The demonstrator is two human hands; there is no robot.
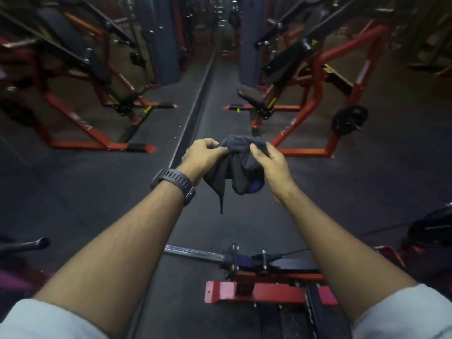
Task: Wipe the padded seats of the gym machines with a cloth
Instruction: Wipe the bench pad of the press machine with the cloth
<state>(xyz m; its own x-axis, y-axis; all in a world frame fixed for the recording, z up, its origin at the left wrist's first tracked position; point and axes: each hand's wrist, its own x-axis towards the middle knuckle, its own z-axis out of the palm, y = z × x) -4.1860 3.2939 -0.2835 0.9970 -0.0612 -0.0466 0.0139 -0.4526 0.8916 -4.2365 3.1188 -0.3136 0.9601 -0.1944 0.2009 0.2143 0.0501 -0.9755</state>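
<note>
Both my hands hold a dark grey cloth [236, 167] out in front of me, above the floor of an aisle. My left hand [201, 156], with a dark watch on its wrist, pinches the cloth's upper left edge. My right hand [270, 165] grips its right side. The cloth hangs bunched between them, one corner dangling down. A black padded seat [252, 96] of a red-framed machine stands ahead on the right, well beyond my hands. Another red machine with a long black back pad [97, 64] stands ahead on the left.
A metal strip [193, 113] runs down the dark rubber floor along the aisle. A weight plate [348, 119] hangs on the right machine. Close below me lie a red base bar [254, 292] and a chrome bar [193, 252]. A black handle [27, 244] pokes in at left.
</note>
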